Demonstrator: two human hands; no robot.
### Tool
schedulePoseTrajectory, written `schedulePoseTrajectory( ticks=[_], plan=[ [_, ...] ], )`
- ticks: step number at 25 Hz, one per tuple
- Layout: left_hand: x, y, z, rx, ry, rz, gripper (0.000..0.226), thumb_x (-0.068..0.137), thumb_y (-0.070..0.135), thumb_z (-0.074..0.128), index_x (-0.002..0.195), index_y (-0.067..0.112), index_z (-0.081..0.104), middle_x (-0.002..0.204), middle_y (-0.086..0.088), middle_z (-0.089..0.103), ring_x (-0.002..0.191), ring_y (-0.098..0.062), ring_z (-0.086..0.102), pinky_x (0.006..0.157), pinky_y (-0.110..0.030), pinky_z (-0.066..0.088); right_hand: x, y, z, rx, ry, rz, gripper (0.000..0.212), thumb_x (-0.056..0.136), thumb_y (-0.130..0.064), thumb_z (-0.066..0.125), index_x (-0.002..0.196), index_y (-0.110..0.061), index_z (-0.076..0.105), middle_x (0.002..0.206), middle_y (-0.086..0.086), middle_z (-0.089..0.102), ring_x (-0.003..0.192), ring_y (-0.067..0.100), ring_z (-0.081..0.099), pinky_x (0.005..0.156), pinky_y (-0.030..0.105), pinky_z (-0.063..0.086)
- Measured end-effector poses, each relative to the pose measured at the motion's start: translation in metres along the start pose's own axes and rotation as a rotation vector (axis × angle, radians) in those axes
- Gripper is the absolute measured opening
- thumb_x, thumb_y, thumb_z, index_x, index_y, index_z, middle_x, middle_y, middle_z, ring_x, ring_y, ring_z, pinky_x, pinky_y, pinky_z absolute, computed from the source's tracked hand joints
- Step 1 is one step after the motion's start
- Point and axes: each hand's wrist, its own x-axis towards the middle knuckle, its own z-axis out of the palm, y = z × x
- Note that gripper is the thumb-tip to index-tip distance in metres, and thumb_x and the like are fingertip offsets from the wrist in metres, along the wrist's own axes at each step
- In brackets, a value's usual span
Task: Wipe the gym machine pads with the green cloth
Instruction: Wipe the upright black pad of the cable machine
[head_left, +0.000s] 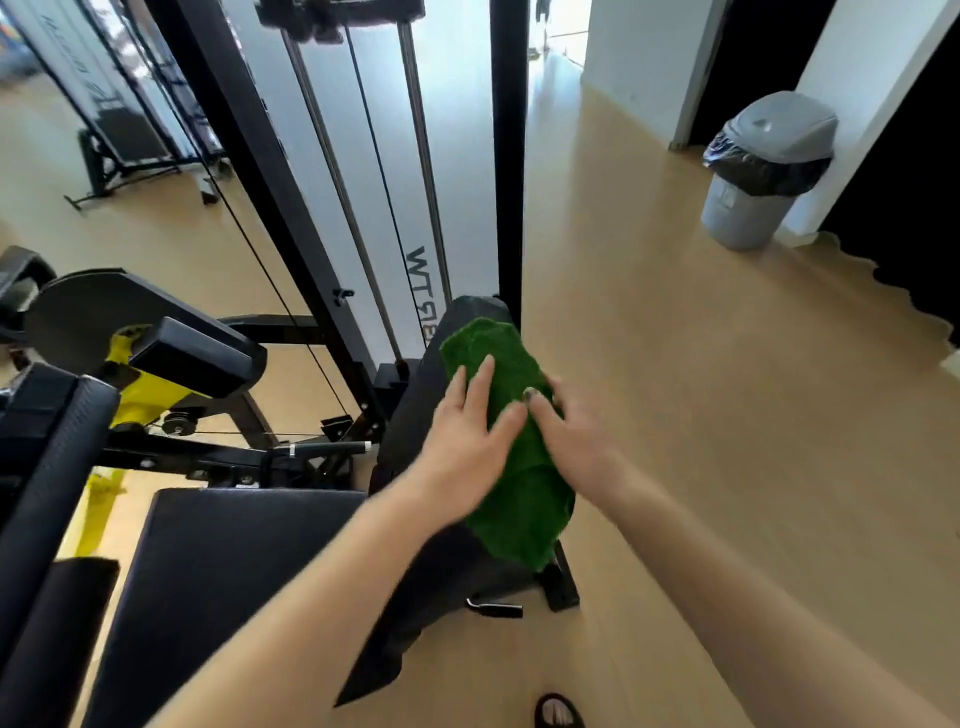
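A light wooden floor fills most of the view, and on it a black gym machine frame stands upright with two steel guide rods running down a white panel. Three black pads are seen on the machine: a broad flat seat pad at lower centre, a long narrow back pad lying along the frame's foot, and a rolled pad at the left edge. One grey trash bin with a black liner is set well apart at the upper right, near a white wall.

Two bare forearms are extended forward from the bottom of the view and converge over the narrow pad. One green cloth is spread lengthwise on that pad, its far end near the upright and its near end hanging over the pad's right edge. The left hand is laid flat, palm down, fingers straight and slightly spread, with the fingertips resting on the cloth; nothing is gripped. The right hand is likewise pressed flat on the cloth, fingers extended toward the left hand, almost touching it, with no fold pinched. One sandalled foot is seen at the bottom edge.
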Motion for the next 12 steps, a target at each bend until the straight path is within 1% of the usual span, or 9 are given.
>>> schedulePoseTrajectory(
  ticks=[2,3,5,6,7,8,9,10,12],
  plan=[
    [-0.005,0.001,0.020,0.082,0.126,0.014,0.071,0.096,0.055,0.042,0.156,0.040,0.007,0.165,0.009,0.002,0.151,-0.010,0.000,0.122,-0.038,0.011,0.004,0.016,0.003,0.222,-0.011,0.058,0.038,0.106,-0.044,0.034,0.137,-0.034,0.054,0.116,-0.012,0.066,0.110,0.005,0.061,0.082,0.013,0.047],
    [-0.003,0.002,0.025,0.104,0.186,0.034,0.073,0.096,0.054,0.043,0.157,0.038,0.007,0.165,0.010,0.001,0.150,-0.008,-0.002,0.122,-0.037,0.010,0.014,0.026,0.003,0.259,-0.005,0.080,0.041,0.106,-0.047,0.031,0.137,-0.037,0.055,0.120,-0.012,0.066,0.114,0.005,0.060,0.090,0.018,0.048],
    [0.002,0.010,0.028,0.136,0.208,0.031,0.078,0.093,0.055,0.048,0.157,0.036,0.007,0.164,0.013,-0.004,0.150,-0.007,-0.006,0.122,-0.037,0.010,0.028,0.038,0.002,0.313,-0.005,0.108,0.044,0.103,-0.050,0.033,0.138,-0.035,0.055,0.130,-0.005,0.064,0.122,0.013,0.058,0.105,0.035,0.047],
    [0.008,0.016,0.030,0.148,0.191,0.006,0.080,0.093,0.054,0.050,0.157,0.037,0.005,0.163,0.015,-0.008,0.150,-0.008,-0.008,0.122,-0.038,0.010,0.038,0.039,0.002,0.349,-0.039,0.139,0.043,0.104,-0.047,0.035,0.136,-0.030,0.058,0.129,-0.001,0.065,0.120,0.016,0.060,0.104,0.038,0.048],
    [0.013,0.020,0.033,0.154,0.177,-0.022,0.080,0.094,0.051,0.052,0.157,0.038,0.004,0.163,0.017,-0.012,0.150,-0.009,-0.010,0.122,-0.040,0.010,0.046,0.041,0.002,0.410,-0.079,0.164,0.038,0.107,-0.039,0.036,0.129,-0.024,0.062,0.121,0.003,0.068,0.113,0.018,0.064,0.099,0.036,0.051],
    [0.018,0.022,0.035,0.137,0.175,-0.040,0.078,0.095,0.046,0.052,0.156,0.040,0.003,0.162,0.018,-0.014,0.150,-0.009,-0.012,0.122,-0.041,0.010,0.055,0.041,0.003,0.437,-0.116,0.177,0.031,0.108,-0.030,0.036,0.118,-0.022,0.065,0.110,0.003,0.069,0.102,0.018,0.065,0.090,0.030,0.054],
    [0.024,0.023,0.036,0.102,0.177,-0.047,0.076,0.097,0.041,0.051,0.156,0.041,0.004,0.162,0.019,-0.015,0.150,-0.009,-0.013,0.123,-0.042,0.010,0.064,0.037,0.005,0.427,-0.156,0.198,0.026,0.108,-0.022,0.038,0.104,-0.025,0.064,0.099,0.000,0.067,0.092,0.015,0.063,0.082,0.023,0.054],
    [0.028,0.023,0.034,0.064,0.178,-0.050,0.073,0.099,0.036,0.050,0.156,0.042,0.004,0.162,0.019,-0.015,0.150,-0.008,-0.013,0.123,-0.042,0.009,0.071,0.030,0.008,0.375,-0.165,0.205,0.026,0.106,-0.021,0.043,0.091,-0.031,0.062,0.091,-0.005,0.063,0.085,0.013,0.060,0.078,0.021,0.052],
    [0.042,0.022,0.028,0.011,0.175,-0.061,0.070,0.101,0.030,0.047,0.156,0.041,0.006,0.162,0.018,-0.015,0.150,-0.007,-0.013,0.123,-0.040,0.006,0.086,0.028,0.016,0.379,-0.132,0.235,0.023,0.091,-0.033,0.057,0.071,-0.034,0.067,0.078,-0.007,0.062,0.078,0.017,0.059,0.079,0.033,0.052]
  ],
)
